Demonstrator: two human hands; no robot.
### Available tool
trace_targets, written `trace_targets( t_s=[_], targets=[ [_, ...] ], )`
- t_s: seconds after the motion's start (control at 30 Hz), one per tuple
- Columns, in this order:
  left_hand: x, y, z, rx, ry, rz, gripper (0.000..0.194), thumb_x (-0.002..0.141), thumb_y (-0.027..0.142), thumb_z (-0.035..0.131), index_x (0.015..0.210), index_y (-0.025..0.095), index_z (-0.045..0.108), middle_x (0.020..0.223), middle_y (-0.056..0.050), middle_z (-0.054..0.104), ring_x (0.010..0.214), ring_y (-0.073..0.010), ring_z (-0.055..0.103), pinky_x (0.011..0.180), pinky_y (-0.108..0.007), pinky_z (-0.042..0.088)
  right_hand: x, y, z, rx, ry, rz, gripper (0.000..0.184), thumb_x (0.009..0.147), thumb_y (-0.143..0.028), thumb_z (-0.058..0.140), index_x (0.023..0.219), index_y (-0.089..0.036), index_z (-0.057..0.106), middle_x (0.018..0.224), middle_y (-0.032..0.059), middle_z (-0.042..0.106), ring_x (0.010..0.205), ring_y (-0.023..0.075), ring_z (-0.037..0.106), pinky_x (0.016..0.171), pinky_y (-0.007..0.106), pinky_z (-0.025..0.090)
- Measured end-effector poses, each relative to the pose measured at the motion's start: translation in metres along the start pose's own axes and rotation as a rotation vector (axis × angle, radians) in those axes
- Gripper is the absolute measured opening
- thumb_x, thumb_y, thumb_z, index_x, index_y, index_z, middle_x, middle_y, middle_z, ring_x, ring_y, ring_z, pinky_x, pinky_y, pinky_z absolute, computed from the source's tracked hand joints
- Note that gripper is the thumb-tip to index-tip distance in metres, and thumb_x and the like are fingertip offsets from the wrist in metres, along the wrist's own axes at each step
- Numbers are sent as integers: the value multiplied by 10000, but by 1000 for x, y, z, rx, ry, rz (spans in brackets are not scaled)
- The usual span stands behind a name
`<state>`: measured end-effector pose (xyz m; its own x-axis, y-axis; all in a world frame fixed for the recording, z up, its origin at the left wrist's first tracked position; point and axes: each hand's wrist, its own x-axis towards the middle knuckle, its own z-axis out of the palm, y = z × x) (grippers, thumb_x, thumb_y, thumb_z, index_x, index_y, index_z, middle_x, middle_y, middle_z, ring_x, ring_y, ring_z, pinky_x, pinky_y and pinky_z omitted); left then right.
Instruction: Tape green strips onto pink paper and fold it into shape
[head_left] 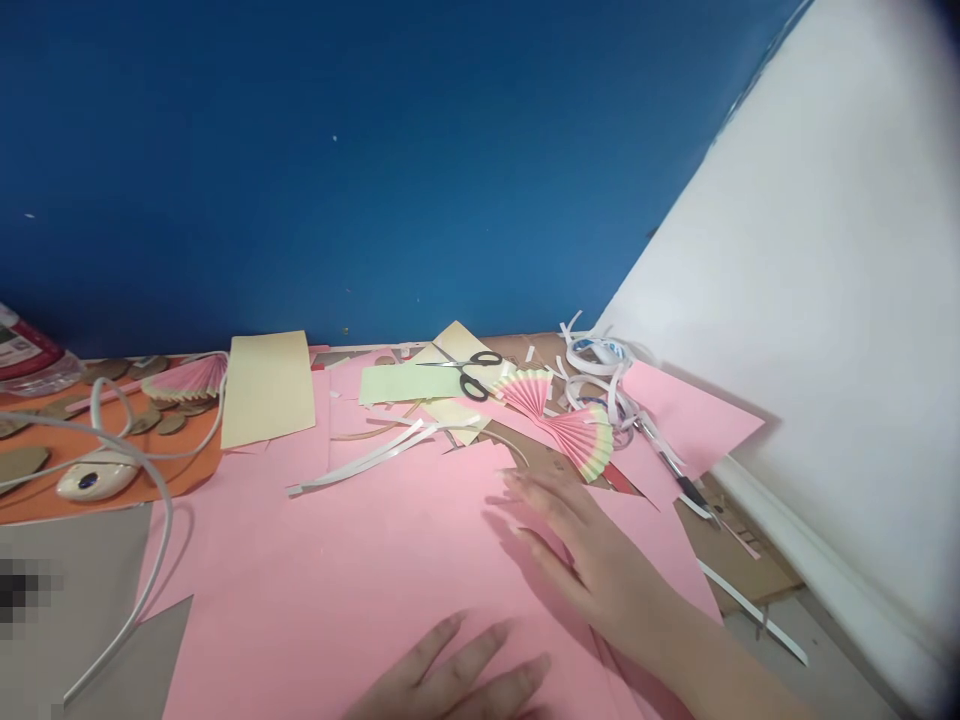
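Observation:
My left hand (465,672) lies at the bottom edge, fingers stretched out over a large pink paper sheet (322,560). To its right, my right hand (574,540) reaches in with extended fingers, resting on or just above the same sheet near its upper right corner. Neither hand holds anything. Beyond the right fingertips is a pleated pink paper fan (586,442) with yellow-green edges, shaped like a bow. Black-handled scissors (474,387) lie on a light green paper strip (405,383). White paper strips (367,465) rest along the sheet's far edge.
A yellow paper (268,390) lies back left, near a second pleated fan (191,380), a white cord (161,500) and a white oval device (97,477). A bottle (30,355) stands far left. Tape rolls (596,355) and a pen (694,492) sit right, beside the white wall (847,270).

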<state>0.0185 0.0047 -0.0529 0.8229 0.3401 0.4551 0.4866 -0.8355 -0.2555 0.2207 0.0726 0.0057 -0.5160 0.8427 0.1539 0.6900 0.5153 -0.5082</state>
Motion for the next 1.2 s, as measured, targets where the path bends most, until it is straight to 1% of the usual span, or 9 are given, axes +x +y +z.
trace_targets(
  t_s=[0.23, 0.43, 0.5, 0.6, 0.7, 0.87, 0.97, 1.1, 1.2],
  targets=[
    [-7, -1, 8, 96, -2, -24, 312, 917, 279, 432, 1185, 407, 527, 1319, 132, 501, 1130, -127, 490, 985, -290, 370, 1, -10, 8, -38, -99, -197, 357, 896, -149, 395, 1225, -246, 492, 1251, 35, 510, 1205, 203, 383, 1048, 416, 302],
    [-4, 2, 7, 78, 34, -66, 285, 918, 269, 415, 1134, 355, 580, 1301, 98, 528, 1099, -157, 519, 1042, -363, 297, 14, -24, -4, -56, -101, -81, 233, 892, -177, 435, 1076, -234, 567, 1129, 55, 552, 1062, 198, 484, 897, 366, 428],
    [-3, 3, 5, 60, 38, -92, 288, 908, 258, 428, 1131, 349, 586, 1298, 94, 532, 1086, -172, 528, 1041, -381, 287, 32, -28, -8, -92, -118, -120, 184, 897, -172, 429, 956, -221, 596, 1045, 50, 576, 998, 194, 505, 860, 360, 431],
    [-3, 4, 0, 26, 5, -122, 297, 908, 331, 415, 1162, 326, 569, 1315, 80, 520, 1097, -198, 517, 1023, -381, 288, 73, -32, -3, -202, -138, -291, 185, 908, -197, 430, 988, -183, 596, 1034, 77, 574, 1004, 211, 489, 880, 373, 397],
    [-3, 4, -5, -36, -80, -100, 444, 916, 482, 291, 1239, 271, 510, 1358, 42, 479, 1146, -229, 480, 977, -386, 323, 120, -35, 18, -334, -148, -454, 236, 912, -145, 406, 1078, -155, 573, 1060, 97, 557, 1019, 217, 462, 880, 362, 364],
    [-5, 2, -10, -143, -232, -99, 488, 928, 465, 227, 1319, 235, 409, 1412, 20, 409, 1217, -239, 428, 948, -401, 356, 165, -44, 59, -360, -169, -479, 148, 888, -204, 485, 916, -139, 615, 1000, 108, 555, 976, 240, 454, 832, 364, 341],
    [-4, 2, -14, -213, -277, -124, 493, 929, 470, 219, 1315, 227, 408, 1415, 17, 404, 1239, -242, 410, 951, -408, 362, 166, -47, 63, -360, -181, -475, 147, 890, -191, 469, 874, -137, 605, 964, 105, 555, 933, 234, 467, 815, 366, 336],
    [-4, 3, -15, -246, -285, -129, 494, 937, 458, 199, 1315, 215, 405, 1418, 7, 399, 1236, -248, 417, 947, -417, 370, 151, -53, 50, -352, -143, -484, 234, 929, -170, 365, 1099, -116, 517, 1143, 149, 488, 1000, 239, 446, 851, 389, 316],
    [-6, 3, -12, -283, -297, -136, 503, 938, 459, 194, 1330, 209, 385, 1431, -3, 377, 1250, -259, 399, 963, -430, 356, 140, -57, 49, -335, -207, -565, 192, 892, -248, 486, 1044, -148, 547, 1057, 99, 545, 1001, 229, 459, 853, 350, 337]
  ],
)
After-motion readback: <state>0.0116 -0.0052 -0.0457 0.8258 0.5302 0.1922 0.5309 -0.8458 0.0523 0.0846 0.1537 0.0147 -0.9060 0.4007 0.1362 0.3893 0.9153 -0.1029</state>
